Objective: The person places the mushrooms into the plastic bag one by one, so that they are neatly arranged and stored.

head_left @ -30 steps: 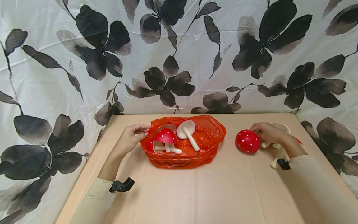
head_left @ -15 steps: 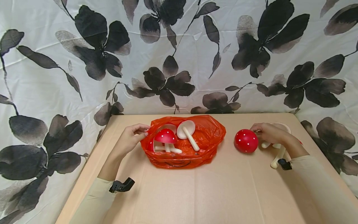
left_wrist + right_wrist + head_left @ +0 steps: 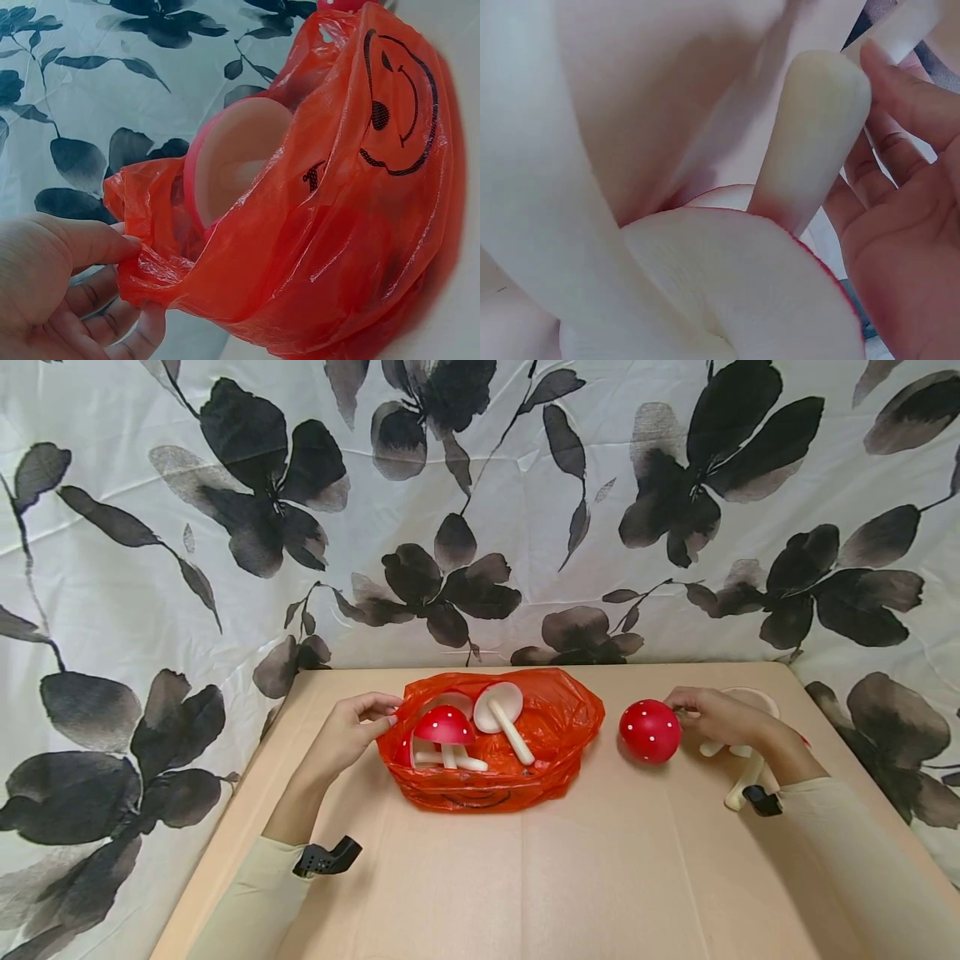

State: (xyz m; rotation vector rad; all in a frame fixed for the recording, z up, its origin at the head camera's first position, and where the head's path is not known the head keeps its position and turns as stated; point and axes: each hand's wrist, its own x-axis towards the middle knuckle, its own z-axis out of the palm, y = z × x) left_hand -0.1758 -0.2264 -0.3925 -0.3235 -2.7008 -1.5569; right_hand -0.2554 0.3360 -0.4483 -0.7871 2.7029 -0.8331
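In the head view, my left hand (image 3: pixel 348 731) pinches the left edge of a red plastic bag (image 3: pixel 480 797). The left wrist view shows its thumb and fingers on the crumpled bag (image 3: pixel 300 255), beside a toy mushroom's pale underside (image 3: pixel 236 161). Several toy mushrooms (image 3: pixel 445 727) with white-dotted red caps lie inside the bag. My right hand (image 3: pixel 723 714) holds another toy mushroom (image 3: pixel 649 731), its round dotted cap pointing left toward the bag. In the right wrist view, thumb and fingers grip its white stem (image 3: pixel 900 34) at the top right.
More toy mushrooms (image 3: pixel 746 777) lie under and behind my right hand, partly hidden by it; their pale stems (image 3: pixel 810 139) and undersides fill the right wrist view. All stands on a light wooden table (image 3: pixel 525 885) before a floral cloth (image 3: pixel 562 510).
The mushroom in my right hand has shifted left and slightly up, away from the other mushrooms. My left hand and the bag have stayed put.
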